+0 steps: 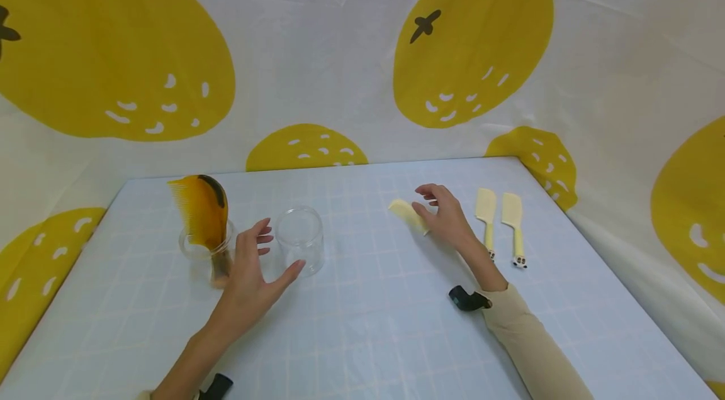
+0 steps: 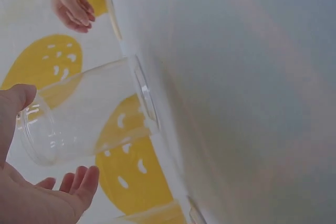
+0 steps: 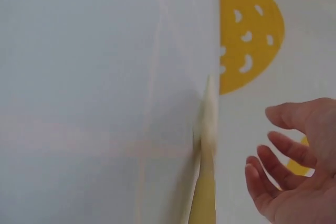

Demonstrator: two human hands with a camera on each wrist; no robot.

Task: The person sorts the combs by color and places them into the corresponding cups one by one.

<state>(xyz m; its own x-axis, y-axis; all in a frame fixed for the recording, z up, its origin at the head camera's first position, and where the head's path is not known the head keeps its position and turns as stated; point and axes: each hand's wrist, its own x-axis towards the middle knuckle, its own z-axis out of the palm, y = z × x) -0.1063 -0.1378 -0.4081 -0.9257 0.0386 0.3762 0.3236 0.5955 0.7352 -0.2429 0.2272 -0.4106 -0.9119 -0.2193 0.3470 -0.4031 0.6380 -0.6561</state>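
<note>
Fingers spread on both hands, each beside its thing on the pale blue table [image 1: 362, 324], neither closed on anything.

The left hand [image 1: 252, 274] is nearest, its fingers [image 1: 262, 228] straight and fanned, the thumb out toward an upturned clear cup [image 1: 300, 240] that stands just right of it; the left wrist view shows the palm open with a gap to the cup [image 2: 89, 121]. Just behind that hand a second clear cup [image 1: 201, 249] holds an amber comb [image 1: 201, 208] upright. Further back, the right hand [image 1: 444, 214] hovers with loosely bent fingers [image 3: 283, 153] over a pale yellow spatula [image 1: 408, 214], not gripping it; whether it touches I cannot tell. Two more pale yellow spatulas [image 1: 501, 221] lie side by side just right of that hand. A lemon-print cloth [image 1: 340, 41] hangs behind.
</note>
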